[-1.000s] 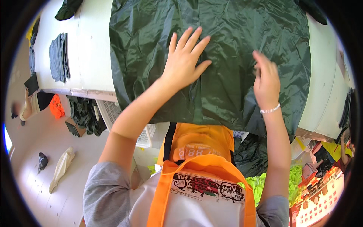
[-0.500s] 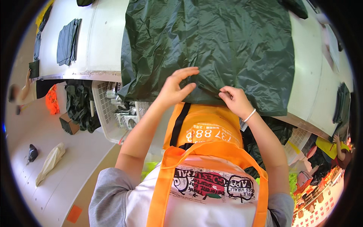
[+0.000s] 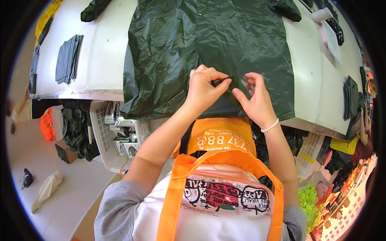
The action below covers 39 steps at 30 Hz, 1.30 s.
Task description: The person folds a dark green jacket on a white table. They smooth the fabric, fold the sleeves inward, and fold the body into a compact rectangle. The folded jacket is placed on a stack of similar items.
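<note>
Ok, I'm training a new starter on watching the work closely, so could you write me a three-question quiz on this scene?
1. Which hand pinches a bit of dark material over the green garment: (a) right, (b) left, (c) both?
2. True or false: the folded dark stack left of the garment lies on the floor.
3. Fill in the colour: the basket that holds packets is ___.

Key: 1. b, the left hand. 2. False, it lies on the table. 3. White.
</note>
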Each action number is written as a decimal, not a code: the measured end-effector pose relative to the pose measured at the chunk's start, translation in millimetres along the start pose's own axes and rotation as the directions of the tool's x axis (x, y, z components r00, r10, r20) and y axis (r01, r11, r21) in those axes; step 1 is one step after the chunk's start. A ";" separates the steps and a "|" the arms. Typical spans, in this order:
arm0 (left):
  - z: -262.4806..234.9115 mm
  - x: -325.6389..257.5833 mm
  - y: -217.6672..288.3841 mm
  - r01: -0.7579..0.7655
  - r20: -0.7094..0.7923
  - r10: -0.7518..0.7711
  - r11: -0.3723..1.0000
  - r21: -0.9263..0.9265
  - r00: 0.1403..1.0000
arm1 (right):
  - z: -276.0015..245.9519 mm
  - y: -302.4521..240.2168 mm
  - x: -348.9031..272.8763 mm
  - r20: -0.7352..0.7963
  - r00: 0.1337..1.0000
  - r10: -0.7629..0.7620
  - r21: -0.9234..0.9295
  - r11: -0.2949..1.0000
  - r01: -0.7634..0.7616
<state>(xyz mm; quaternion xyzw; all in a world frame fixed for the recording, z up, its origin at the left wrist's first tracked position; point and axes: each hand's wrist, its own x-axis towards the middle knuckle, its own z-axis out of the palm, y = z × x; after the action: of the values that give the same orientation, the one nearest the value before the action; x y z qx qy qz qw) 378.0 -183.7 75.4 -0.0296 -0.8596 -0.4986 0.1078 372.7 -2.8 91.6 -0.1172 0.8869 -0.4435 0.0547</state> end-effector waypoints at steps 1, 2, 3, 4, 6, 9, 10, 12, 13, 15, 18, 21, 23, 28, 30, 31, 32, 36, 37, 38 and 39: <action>1.1 1.3 3.8 -0.072 -0.016 0.074 0.993 0.096 0.997 | -6.1 -4.4 -0.4 0.001 1.000 0.007 -0.043 0.999 -0.007; 3.0 2.8 6.6 -0.151 -0.058 0.160 0.978 0.144 0.985 | -15.5 -12.2 1.5 0.002 1.000 0.013 -0.086 0.996 -0.013; 5.1 2.8 7.5 -0.188 -0.062 0.201 0.968 0.167 0.978 | -23.3 -19.4 2.8 0.003 1.000 0.025 -0.128 0.991 -0.024; 7.2 2.5 7.5 -0.225 -0.065 0.241 0.955 0.191 0.968 | -27.4 -25.3 4.1 0.012 0.999 -0.031 -0.231 0.972 0.033; 9.7 2.9 8.9 -0.285 -0.069 0.307 0.932 0.224 0.949 | -30.5 -30.2 5.3 0.034 0.998 -0.049 -0.292 0.955 0.057; 12.8 3.5 10.0 -0.330 -0.093 0.358 0.915 0.232 0.929 | -32.2 -34.5 5.5 0.054 0.997 -0.055 -0.351 0.934 0.070; 14.0 3.8 9.4 -0.337 -0.094 0.365 0.914 0.228 0.926 | -31.6 -35.5 5.6 0.058 0.997 -0.051 -0.366 0.928 0.069; 15.1 4.4 9.6 -0.348 -0.098 0.377 0.910 0.227 0.921 | -30.5 -38.3 6.9 0.071 0.997 -0.035 -0.394 0.917 0.060; 15.2 4.3 9.9 -0.347 -0.108 0.378 0.910 0.228 0.920 | -30.1 -40.0 7.8 0.078 0.996 -0.030 -0.406 0.912 0.059; 14.7 3.6 9.2 -0.343 -0.128 0.377 0.911 0.229 0.917 | -29.5 -43.7 9.5 0.093 0.995 -0.020 -0.428 0.902 0.058; 6.1 -2.3 8.1 -0.314 -0.039 0.332 0.919 0.237 0.942 | -27.9 -46.6 11.8 0.088 0.996 -0.028 -0.406 0.912 0.062; -17.1 -10.9 -8.2 -0.232 -0.109 0.235 0.972 0.035 0.966 | -26.2 -39.7 10.2 0.023 1.000 -0.017 -0.328 0.944 0.024; -47.0 -40.7 -48.8 -0.149 -0.014 0.152 0.980 0.132 0.988 | -24.6 -33.3 6.5 0.038 0.999 -0.007 -0.289 0.957 0.018; -69.9 -106.3 -97.0 -0.225 0.365 0.092 0.912 0.342 0.926 | 12.4 -22.7 -4.6 0.162 0.986 0.026 -0.209 0.978 0.009; -65.2 -112.2 -106.3 -0.258 0.399 0.118 0.912 0.319 0.910 | 24.4 -25.0 -8.7 0.211 0.977 0.018 -0.190 0.981 0.022; -61.7 -113.2 -109.2 -0.275 0.414 0.133 0.912 0.305 0.901 | 29.6 -25.5 -11.0 0.234 0.972 0.014 -0.183 0.983 0.030; -58.4 -116.0 -110.9 -0.308 0.360 0.199 0.909 0.279 0.912 | 36.6 -22.5 -13.9 0.256 0.966 0.022 -0.150 0.988 0.017; -57.2 -113.8 -93.7 -0.291 0.058 0.285 0.927 0.236 0.957 | 57.5 -21.8 -25.4 0.330 0.944 0.006 0.035 0.999 -0.019; -60.2 -110.3 -87.5 -0.293 0.031 0.294 0.928 0.232 0.955 | 62.7 -24.3 -27.4 0.345 0.939 0.008 0.066 0.997 -0.033; -62.9 -108.4 -82.8 -0.295 0.004 0.302 0.928 0.227 0.953 | 67.8 -27.0 -29.5 0.359 0.933 0.009 0.097 0.994 -0.047; -65.5 -106.8 -78.3 -0.299 -0.024 0.312 0.928 0.223 0.950 | 72.7 -29.4 -30.8 0.373 0.928 0.009 0.127 0.990 -0.061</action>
<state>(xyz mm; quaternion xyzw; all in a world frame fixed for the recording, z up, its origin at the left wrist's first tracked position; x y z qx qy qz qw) 480.0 -273.4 17.3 -0.1361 -0.8901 -0.3797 0.2121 421.7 -68.2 71.2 -0.1791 0.8302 -0.4716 0.2372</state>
